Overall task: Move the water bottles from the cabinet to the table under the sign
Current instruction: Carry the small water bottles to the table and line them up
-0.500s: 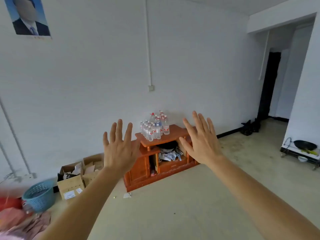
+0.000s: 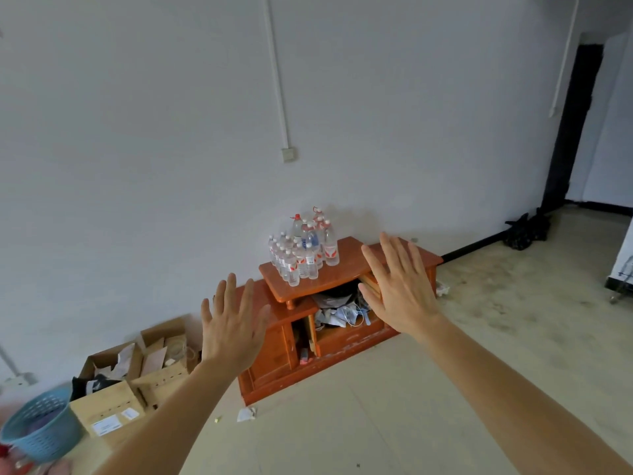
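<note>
Several clear water bottles with white and red caps stand clustered on the raised top of a low orange wooden cabinet against the white wall. My left hand is held up with straight, spread fingers in front of the cabinet's left part, holding nothing. My right hand is raised the same way over the cabinet's right part, also empty. Both hands are well short of the bottles. No table or sign is in view.
Open cardboard boxes with papers sit on the floor left of the cabinet, and a blue plastic basket stands at the lower left. The cabinet's open shelf holds crumpled papers. A dark doorway and black bags lie at the right.
The view has come closer to the cabinet and tilted down, so the wall picture has left the frame. Both hands stay raised and spread.
</note>
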Available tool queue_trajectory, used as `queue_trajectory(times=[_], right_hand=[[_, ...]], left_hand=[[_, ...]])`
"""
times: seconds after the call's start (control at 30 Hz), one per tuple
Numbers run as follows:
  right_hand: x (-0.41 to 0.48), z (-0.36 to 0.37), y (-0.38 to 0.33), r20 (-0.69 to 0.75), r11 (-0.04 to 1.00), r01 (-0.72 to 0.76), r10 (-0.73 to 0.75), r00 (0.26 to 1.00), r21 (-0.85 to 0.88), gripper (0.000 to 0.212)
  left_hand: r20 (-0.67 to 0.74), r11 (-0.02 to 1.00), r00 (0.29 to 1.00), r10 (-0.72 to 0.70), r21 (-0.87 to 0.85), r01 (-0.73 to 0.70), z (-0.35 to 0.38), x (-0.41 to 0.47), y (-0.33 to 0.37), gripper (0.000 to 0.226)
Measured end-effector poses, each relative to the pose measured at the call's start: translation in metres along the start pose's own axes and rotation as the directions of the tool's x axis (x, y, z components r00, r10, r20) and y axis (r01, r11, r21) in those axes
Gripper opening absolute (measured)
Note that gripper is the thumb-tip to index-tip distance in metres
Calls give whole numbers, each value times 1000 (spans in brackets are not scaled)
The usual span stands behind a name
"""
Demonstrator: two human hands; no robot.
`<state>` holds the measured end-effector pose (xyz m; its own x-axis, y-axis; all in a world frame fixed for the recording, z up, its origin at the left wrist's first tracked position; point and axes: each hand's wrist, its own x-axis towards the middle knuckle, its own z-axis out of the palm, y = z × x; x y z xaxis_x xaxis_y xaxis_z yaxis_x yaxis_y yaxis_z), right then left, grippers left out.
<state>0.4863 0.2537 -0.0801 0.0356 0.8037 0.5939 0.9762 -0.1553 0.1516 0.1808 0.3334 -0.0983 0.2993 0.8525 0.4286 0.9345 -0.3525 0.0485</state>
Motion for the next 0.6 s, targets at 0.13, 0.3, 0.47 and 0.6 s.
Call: queue_trajectory(times=[0.13,0.3,0.47,0.6], right_hand=[[64,56,19,47,995,-75,72,996,68,78],[134,147,16,88,997,51,-56,995,66,80],[202,251,6,163,992,85,-100,981,96,83],[266,332,6,233,991,96,-116,966,96,87]], left_hand=[[1,999,1000,-19,-27,19,32,70,2,75],[28,998,999,-17,-62,19,97,153,-7,68],[48,991,999,-7,-133,13,187,241,-29,77],[128,977,989,-68,-194,92,251,326,-54,77]])
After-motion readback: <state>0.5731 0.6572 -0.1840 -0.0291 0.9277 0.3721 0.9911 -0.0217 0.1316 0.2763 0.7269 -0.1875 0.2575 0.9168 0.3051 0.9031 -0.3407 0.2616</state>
